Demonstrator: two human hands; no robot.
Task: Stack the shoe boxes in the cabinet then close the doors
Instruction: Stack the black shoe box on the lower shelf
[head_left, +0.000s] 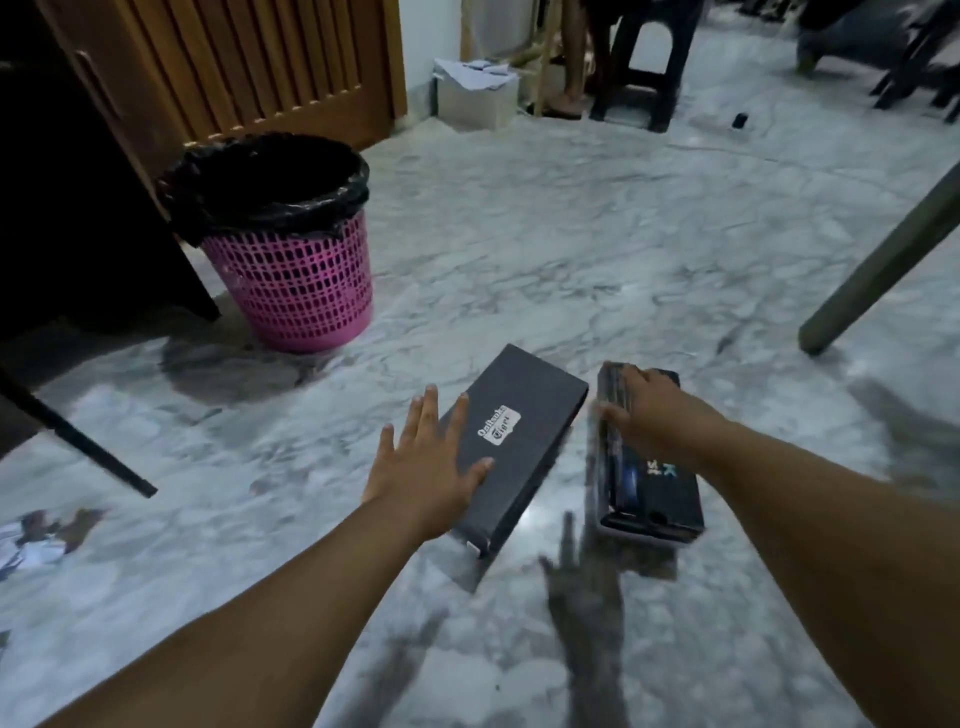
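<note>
Two dark shoe boxes lie side by side on the marble floor. The left one is a plain dark grey box (524, 441) with a white logo label on its lid. My left hand (426, 467) hovers over its near left edge with fingers spread, holding nothing. The right box (649, 488) is black with a blue print, and my right hand (644, 405) grips its far end, fingers over the top and thumb on the left side. The cabinet (67, 208) stands dark at the left edge, with a wooden slatted door (249, 67) beside it.
A pink basket bin (291, 260) with a black liner stands by the cabinet. A grey table leg (883, 265) slants at the right. A dark stool (649, 67) and a white box (475, 93) sit at the far wall. A thin black leg (78, 441) crosses the left.
</note>
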